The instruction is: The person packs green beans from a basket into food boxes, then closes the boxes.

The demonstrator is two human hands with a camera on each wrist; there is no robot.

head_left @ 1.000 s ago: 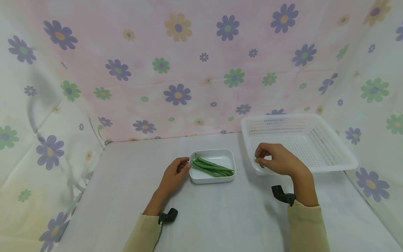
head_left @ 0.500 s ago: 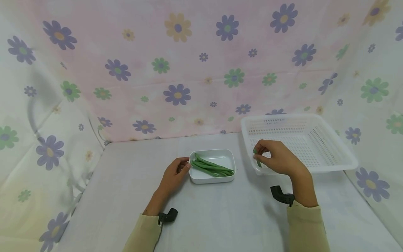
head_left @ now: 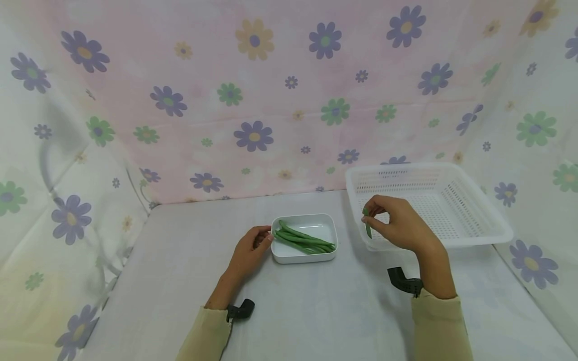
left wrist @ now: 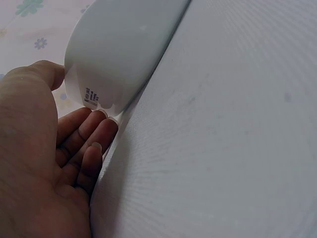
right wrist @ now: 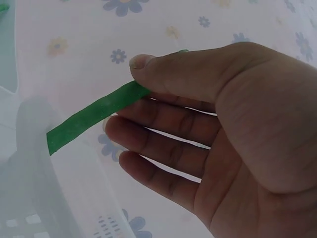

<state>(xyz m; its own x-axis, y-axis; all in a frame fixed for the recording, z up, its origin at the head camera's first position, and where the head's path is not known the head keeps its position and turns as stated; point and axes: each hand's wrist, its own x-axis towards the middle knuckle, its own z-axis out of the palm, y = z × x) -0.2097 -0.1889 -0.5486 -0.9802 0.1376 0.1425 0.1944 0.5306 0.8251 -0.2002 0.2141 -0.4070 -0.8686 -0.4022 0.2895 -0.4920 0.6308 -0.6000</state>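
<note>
In the head view, my right hand point(head_left: 392, 220) pinches a piece of green bean point(head_left: 368, 229) between thumb and fingertips, above the near left side of a white plastic basket point(head_left: 478, 240). The right wrist view shows the bean piece point(right wrist: 94, 116) with a straight-cut end pointing away from the thumb; the other fingers are bent below it. My left hand point(head_left: 247, 250) grips the left end of a small white dish point(head_left: 303, 259), its thumb at the rim and its fingertips by the outer wall. Several green beans point(head_left: 303, 239) lie together in that dish.
A pale cloth covers the table point(head_left: 289, 311). Behind it hangs a pink flowered curtain point(head_left: 280, 100), with white flowered sheets point(head_left: 63, 165) at the sides. The perforated basket stands at the right, against the back. Black wrist cameras point(head_left: 405, 282) sit on both wrists.
My right hand has risen slightly with the bean piece, which has turned from mostly hidden to hanging nearly upright from the fingertips. The left hand and the dish have not moved.
</note>
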